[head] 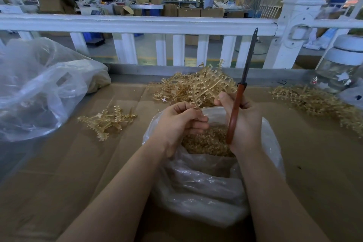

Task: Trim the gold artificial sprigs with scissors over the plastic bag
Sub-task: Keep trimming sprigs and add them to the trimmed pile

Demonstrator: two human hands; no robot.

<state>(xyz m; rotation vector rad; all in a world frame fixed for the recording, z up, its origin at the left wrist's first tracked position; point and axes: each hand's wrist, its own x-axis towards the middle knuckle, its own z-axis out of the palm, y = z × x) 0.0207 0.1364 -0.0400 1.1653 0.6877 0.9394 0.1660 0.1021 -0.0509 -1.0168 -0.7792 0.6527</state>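
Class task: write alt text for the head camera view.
Over an open clear plastic bag of gold trimmings, the left hand pinches a gold artificial sprig while the right hand grips red-handled scissors, blades pointing up. More gold sprigs lie on brown cardboard.

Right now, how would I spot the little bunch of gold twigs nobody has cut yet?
Start at the big crumpled clear bag on the left. Just right of it, on the brown cardboard, lies a small gold bunch. It lies alone, smaller than both other piles.

Plastic bag [206,192] lies before the sprig heap [188,86], between two smaller piles.
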